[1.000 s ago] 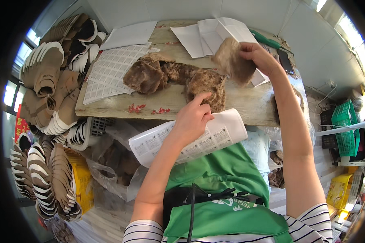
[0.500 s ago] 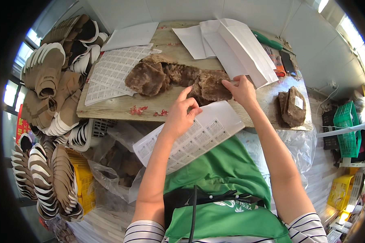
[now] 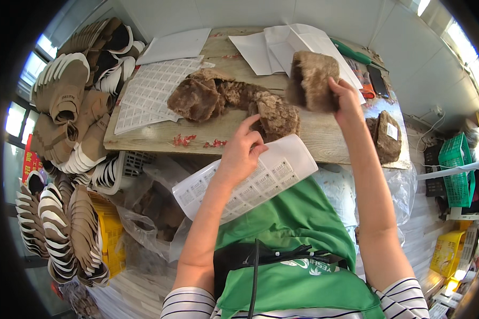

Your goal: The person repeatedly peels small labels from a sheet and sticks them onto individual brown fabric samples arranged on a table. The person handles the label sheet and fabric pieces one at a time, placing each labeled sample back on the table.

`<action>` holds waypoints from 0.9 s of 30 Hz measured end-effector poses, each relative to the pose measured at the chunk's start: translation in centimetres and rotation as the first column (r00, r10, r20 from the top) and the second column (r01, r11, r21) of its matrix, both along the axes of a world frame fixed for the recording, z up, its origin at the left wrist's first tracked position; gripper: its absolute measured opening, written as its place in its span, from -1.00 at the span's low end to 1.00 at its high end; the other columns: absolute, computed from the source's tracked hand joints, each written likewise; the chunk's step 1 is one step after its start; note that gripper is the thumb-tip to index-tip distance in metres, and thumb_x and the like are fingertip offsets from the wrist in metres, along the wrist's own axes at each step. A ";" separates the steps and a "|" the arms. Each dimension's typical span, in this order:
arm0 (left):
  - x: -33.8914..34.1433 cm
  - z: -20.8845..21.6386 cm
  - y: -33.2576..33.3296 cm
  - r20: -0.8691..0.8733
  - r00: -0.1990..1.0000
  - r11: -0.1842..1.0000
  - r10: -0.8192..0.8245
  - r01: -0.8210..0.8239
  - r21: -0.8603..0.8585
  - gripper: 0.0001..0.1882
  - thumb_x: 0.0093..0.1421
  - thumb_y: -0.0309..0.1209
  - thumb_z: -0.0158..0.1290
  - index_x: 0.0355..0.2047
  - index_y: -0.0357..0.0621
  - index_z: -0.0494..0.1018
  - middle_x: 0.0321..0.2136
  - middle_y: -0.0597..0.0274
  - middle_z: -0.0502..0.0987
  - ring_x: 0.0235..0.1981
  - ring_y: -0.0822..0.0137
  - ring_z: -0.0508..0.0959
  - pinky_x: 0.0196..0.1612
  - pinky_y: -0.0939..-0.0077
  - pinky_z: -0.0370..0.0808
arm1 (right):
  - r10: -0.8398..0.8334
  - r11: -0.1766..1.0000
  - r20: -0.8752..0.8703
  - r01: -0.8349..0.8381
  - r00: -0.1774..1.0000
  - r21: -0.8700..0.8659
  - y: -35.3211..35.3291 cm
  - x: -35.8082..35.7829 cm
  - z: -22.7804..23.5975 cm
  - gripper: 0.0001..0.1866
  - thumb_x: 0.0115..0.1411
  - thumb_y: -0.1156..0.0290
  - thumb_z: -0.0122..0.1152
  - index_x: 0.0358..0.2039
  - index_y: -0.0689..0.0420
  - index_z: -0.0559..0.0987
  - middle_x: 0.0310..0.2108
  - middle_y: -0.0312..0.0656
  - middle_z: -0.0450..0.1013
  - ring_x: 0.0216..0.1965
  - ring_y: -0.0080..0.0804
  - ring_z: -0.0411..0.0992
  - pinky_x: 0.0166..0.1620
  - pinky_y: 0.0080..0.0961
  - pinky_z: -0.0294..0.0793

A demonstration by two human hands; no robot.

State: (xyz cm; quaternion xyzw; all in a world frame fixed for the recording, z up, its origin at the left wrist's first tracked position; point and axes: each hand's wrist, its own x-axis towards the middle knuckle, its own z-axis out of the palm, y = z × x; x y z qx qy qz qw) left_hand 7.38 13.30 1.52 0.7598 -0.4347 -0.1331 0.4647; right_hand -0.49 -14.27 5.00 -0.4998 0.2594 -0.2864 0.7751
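My right hand (image 3: pixel 348 101) is closed on a squarish brown fur piece (image 3: pixel 314 80), raised above the right part of the table. Below and left of it, a brown fur pile (image 3: pixel 275 114) lies near the table's front edge. The index finger of my left hand (image 3: pixel 242 154) stretches out to this pile, apart from the thumb; I see nothing held in that hand. Beneath the left hand, a white sheet of printed labels (image 3: pixel 263 183) slants from my lap to the table edge. More brown fur (image 3: pixel 197 98) lies in a heap to the left.
Label sheets (image 3: pixel 149 90) and white papers (image 3: pixel 250 53) cover the table's back. A fur stack with a white label (image 3: pixel 386 138) sits at the right edge, near a green-handled tool (image 3: pixel 351 52). Stacked brown shoe uppers (image 3: pixel 64 101) stand left; a plastic bag (image 3: pixel 154 207) is below.
My right hand has lifted a fur piece off the pile, up and to the right. The left hand has barely moved, its index finger still at the pile.
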 end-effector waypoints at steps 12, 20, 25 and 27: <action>-0.6 -1.0 -1.4 0.068 0.998 0.994 -0.007 -0.001 0.111 -0.80 0.14 -0.46 0.24 -0.45 -0.27 0.42 0.32 -0.14 0.26 0.18 -0.11 0.44 0.11 0.16 0.40 | 0.152 0.950 -0.549 -0.274 0.822 -0.147 3.2 1.8 -5.3 -0.50 0.08 0.29 0.47 -0.13 0.47 0.58 -0.20 0.01 0.59 -0.18 -0.29 0.56 -0.09 -0.40 0.52; -0.6 0.0 0.5 -0.052 0.999 0.999 -0.015 0.017 0.041 -0.83 0.15 -0.49 0.20 -0.43 -0.32 0.43 0.05 -0.03 0.51 -0.05 0.01 0.55 -0.01 0.27 0.44 | 0.218 0.976 -0.241 -0.218 0.946 0.029 2.0 -2.5 -1.1 -0.60 0.05 0.37 0.46 -0.17 0.37 0.61 -0.25 -0.09 0.60 -0.25 -0.36 0.58 -0.12 -0.48 0.55; -1.5 3.4 0.7 -0.121 0.993 0.980 -0.009 0.033 0.196 -0.81 0.21 -0.46 0.17 -0.44 -0.31 0.42 -0.55 0.19 0.51 -0.52 0.40 0.41 -0.39 0.46 0.36 | -0.139 0.862 -0.468 -0.126 0.873 -0.491 -1.4 -9.6 -2.5 -0.63 0.12 0.28 0.41 -0.16 0.29 0.61 -0.27 -0.13 0.61 -0.27 -0.40 0.58 -0.14 -0.48 0.54; -2.3 3.7 -0.3 -0.097 0.995 0.987 -0.023 0.038 0.154 -0.80 0.23 -0.45 0.17 -0.45 -0.31 0.41 -0.61 0.22 0.44 -0.56 0.45 0.33 -0.45 0.46 0.30 | -0.594 0.232 -0.311 -0.212 0.742 -0.949 -1.5 -12.2 -4.8 -0.61 0.13 0.25 0.40 -0.13 0.25 0.61 -0.25 -0.15 0.60 -0.24 -0.39 0.58 -0.14 -0.49 0.54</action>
